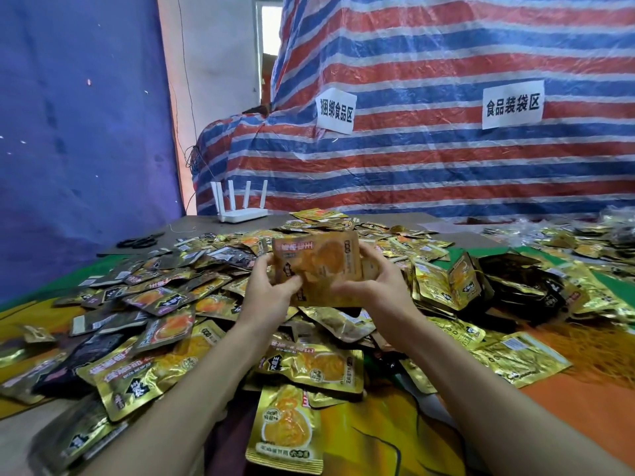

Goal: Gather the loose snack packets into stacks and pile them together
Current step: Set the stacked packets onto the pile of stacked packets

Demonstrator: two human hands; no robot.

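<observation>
A small stack of gold snack packets (318, 267) is held up above the table between both hands. My left hand (266, 290) grips its left edge, thumb across the front. My right hand (372, 281) grips the right edge, fingers curled behind. Below and around lie several loose gold and black packets (165, 304) scattered over the table. A bundle of stacked packets (446, 280) leans on the right, next to a dark heap of black packets (522, 280).
A white router (242, 209) with antennas stands at the table's far left. Black scissors (139, 241) lie near it. A striped tarp (446, 149) with paper signs hangs behind. More packets (567, 238) cover the far right. An orange cloth (584, 407) covers the near right.
</observation>
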